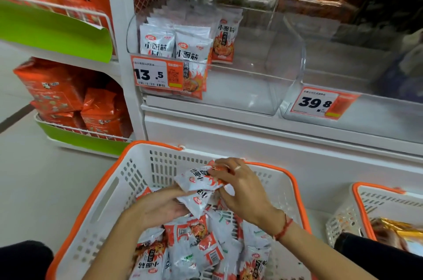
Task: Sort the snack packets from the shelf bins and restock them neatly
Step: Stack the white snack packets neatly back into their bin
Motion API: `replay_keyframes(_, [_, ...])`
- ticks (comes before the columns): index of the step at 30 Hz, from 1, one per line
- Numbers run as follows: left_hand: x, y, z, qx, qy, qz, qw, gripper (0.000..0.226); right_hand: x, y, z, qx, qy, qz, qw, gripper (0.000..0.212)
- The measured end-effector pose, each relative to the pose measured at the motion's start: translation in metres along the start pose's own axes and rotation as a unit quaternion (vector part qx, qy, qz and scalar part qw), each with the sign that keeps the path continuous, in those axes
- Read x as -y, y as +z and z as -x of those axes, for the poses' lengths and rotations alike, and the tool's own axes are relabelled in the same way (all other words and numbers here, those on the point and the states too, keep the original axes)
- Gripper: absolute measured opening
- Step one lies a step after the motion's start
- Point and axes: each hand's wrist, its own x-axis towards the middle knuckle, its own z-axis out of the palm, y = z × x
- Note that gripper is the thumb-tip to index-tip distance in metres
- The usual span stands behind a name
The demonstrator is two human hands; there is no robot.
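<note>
Snack packets between both hands.

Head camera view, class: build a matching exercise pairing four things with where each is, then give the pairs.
1. white plastic basket with orange rim
2. orange price tag reading 13.5
3. orange price tag reading 39.8
4. thin red string bracelet

A. front of the empty clear bin
B. right wrist
C. under both hands
D. front of the bin with upright packets

Pairs: 1-C, 2-D, 3-A, 4-B
</note>
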Motion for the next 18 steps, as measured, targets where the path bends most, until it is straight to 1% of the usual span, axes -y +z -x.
replay_keyframes(2, [-0.003,-0.001,0.005,0.041,0.022,0.016,0.999,0.071,-0.002,-0.011,0.002,0.080,0.036,-0.051,0.995,0.042])
replay_keyframes(3, [-0.005,-0.002,0.005,0.044,0.031,0.008,0.999,0.071,-0.002,-0.016,0.003,0.116,0.066,-0.097,0.986,0.040])
replay_keyframes(4, [-0.007,-0.003,0.005,0.041,0.036,-0.007,0.998,0.066,-0.001,-0.020,0.002,0.137,0.103,-0.156,0.973,0.037])
replay_keyframes(5, [-0.008,-0.003,0.004,0.041,0.041,-0.024,0.998,0.060,0.000,-0.022,0.000,0.134,0.136,-0.216,0.958,0.035])
replay_keyframes(6, [-0.009,-0.002,0.004,0.038,0.041,-0.037,0.998,0.055,0.000,-0.023,-0.003,0.112,0.161,-0.261,0.945,0.033])
replay_keyframes(7, [-0.009,-0.002,0.003,0.028,0.045,-0.042,0.998,0.049,0.001,-0.025,-0.007,0.087,0.176,-0.275,0.941,0.027])
replay_keyframes(8, [-0.010,0.000,0.003,0.013,0.050,-0.039,0.998,0.041,0.001,-0.026,-0.011,0.070,0.187,-0.265,0.943,0.021])
replay_keyframes(9, [-0.009,0.001,0.002,-0.002,0.062,-0.036,0.997,0.034,0.000,-0.026,-0.014,0.067,0.195,-0.245,0.947,0.021])
replay_keyframes(10, [-0.010,0.003,0.002,-0.011,0.075,-0.044,0.996,0.028,-0.002,-0.026,-0.015,0.080,0.203,-0.224,0.950,0.032])
replay_keyframes(11, [-0.011,0.006,0.002,-0.015,0.083,-0.070,0.994,0.026,-0.004,-0.026,-0.016,0.110,0.210,-0.217,0.947,0.046])
replay_keyframes(12, [-0.012,0.009,0.003,-0.023,0.086,-0.106,0.990,0.026,-0.005,-0.028,-0.017,0.155,0.225,-0.228,0.935,0.059])
replay_keyframes(13, [-0.013,0.010,0.003,-0.020,0.080,-0.138,0.987,0.029,-0.005,-0.029,-0.017,0.201,0.238,-0.257,0.915,0.064])
replay_keyframes(14, [-0.016,0.011,0.004,-0.013,0.069,-0.161,0.984,0.036,-0.005,-0.030,-0.018,0.240,0.243,-0.307,0.888,0.061])
replay_keyframes(15, [-0.017,0.010,0.005,-0.008,0.058,-0.178,0.982,0.047,-0.006,-0.030,-0.018,0.256,0.245,-0.364,0.861,0.052])
replay_keyframes(16, [-0.019,0.009,0.004,-0.003,0.046,-0.177,0.983,0.060,-0.005,-0.029,-0.018,0.244,0.256,-0.412,0.840,0.043])
replay_keyframes(17, [-0.019,0.008,0.001,-0.002,0.047,-0.160,0.986,0.072,-0.005,-0.027,-0.019,0.209,0.278,-0.443,0.826,0.037])
replay_keyframes(18, [-0.021,0.010,0.001,0.010,0.056,-0.133,0.990,0.078,-0.006,-0.024,-0.019,0.164,0.304,-0.451,0.823,0.036])
